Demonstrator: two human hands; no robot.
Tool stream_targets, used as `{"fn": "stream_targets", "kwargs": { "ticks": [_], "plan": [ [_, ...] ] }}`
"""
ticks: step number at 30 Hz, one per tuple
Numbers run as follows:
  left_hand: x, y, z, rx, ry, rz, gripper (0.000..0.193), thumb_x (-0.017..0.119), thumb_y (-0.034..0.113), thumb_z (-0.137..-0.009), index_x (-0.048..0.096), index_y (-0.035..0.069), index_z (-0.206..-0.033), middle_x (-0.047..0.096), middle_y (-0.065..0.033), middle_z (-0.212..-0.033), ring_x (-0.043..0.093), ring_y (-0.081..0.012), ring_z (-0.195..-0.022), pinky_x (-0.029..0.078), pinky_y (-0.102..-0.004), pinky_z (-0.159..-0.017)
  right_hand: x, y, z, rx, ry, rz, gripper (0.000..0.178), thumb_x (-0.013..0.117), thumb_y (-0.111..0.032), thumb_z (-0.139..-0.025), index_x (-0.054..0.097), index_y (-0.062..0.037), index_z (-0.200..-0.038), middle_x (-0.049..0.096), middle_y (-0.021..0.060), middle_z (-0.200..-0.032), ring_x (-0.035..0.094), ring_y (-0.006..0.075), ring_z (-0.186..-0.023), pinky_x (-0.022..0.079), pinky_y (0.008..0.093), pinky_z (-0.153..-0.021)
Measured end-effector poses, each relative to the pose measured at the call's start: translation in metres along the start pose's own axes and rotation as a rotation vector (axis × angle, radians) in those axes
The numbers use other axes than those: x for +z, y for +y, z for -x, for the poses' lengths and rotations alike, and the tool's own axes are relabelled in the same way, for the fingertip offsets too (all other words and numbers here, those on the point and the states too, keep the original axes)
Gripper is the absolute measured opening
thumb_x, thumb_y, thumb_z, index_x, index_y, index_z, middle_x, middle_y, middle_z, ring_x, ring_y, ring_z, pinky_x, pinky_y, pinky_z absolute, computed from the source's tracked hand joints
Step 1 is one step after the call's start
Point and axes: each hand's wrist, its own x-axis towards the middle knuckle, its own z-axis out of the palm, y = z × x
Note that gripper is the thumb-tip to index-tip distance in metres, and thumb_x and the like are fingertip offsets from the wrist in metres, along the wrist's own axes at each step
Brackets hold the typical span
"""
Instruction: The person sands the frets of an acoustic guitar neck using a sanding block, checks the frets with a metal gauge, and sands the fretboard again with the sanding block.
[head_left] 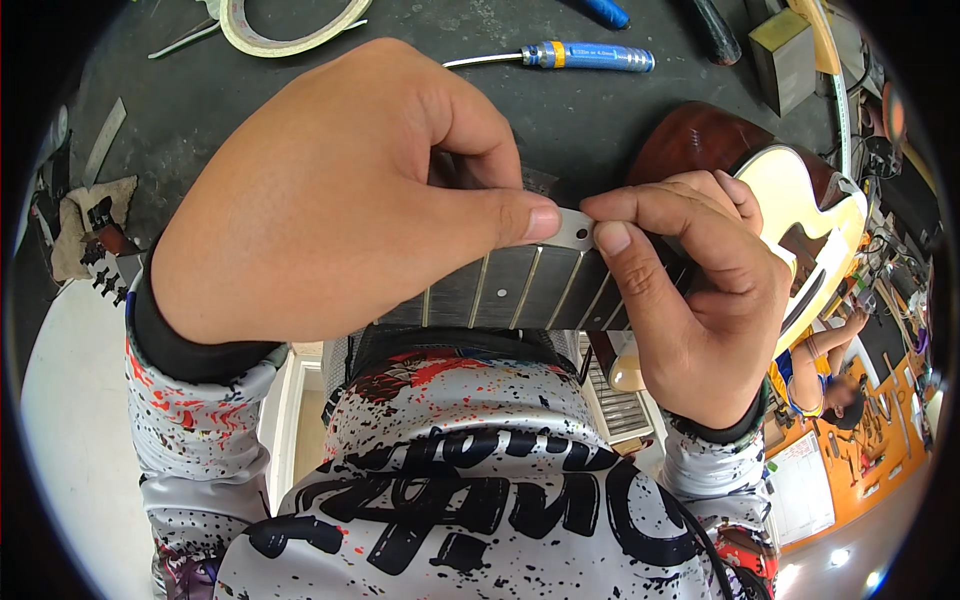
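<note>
A guitar lies crosswise before me, its dark fretboard (505,290) with metal frets and pale dot inlays running under my hands. My left hand (350,200) is closed, thumb and bent index finger gripping a thin metal strip (572,228) at the fretboard's far edge. My right hand (700,280) pinches the strip's right end between thumb and index finger, beside a small round hole. Most of the strip is hidden behind my left hand. To the right is the guitar's pale body top (850,225); its headstock (110,260) with tuning pegs shows at far left.
On the dark bench lie a tape roll (235,30), a blue-handled screwdriver (600,57), another blue handle (605,10), a black handle (712,35), and a metal block (783,60). A steel ruler (104,140) rests left. Another person (825,375) works at far right near an orange tool board (860,490).
</note>
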Motion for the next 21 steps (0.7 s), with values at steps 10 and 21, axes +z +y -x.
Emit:
{"fn": "stream_targets", "kwargs": {
  "ticks": [10, 21],
  "plan": [
    [-0.001, 0.001, 0.001, 0.025, 0.006, -0.013, 0.02, 0.079, 0.012, -0.093, 0.071, -0.002, -0.083, 0.063, 0.0011, -0.07, 0.054, -0.0015, -0.063, 0.039, -0.0201, -0.054, -0.003, -0.002, -0.001, 0.022, -0.007, 0.003, 0.008, 0.074, -0.006, -0.089, 0.075, 0.0005, -0.094, 0.072, 0.0052, -0.084, 0.062, 0.0166, -0.082, 0.04, 0.0354, -0.098],
    [-0.008, -0.016, -0.007, 0.378, 0.203, 0.138, 0.02, 0.072, 0.018, -0.099, 0.071, -0.001, -0.092, 0.073, -0.0049, -0.087, 0.068, -0.0105, -0.084, 0.054, -0.0246, -0.08, -0.033, 0.01, 0.012, 0.084, 0.309, -0.302, 0.032, 0.062, -0.003, -0.102, 0.063, 0.0075, -0.133, 0.07, 0.0142, -0.123, 0.065, 0.0175, -0.114, 0.049, 0.0299, -0.101]
  ]
}}
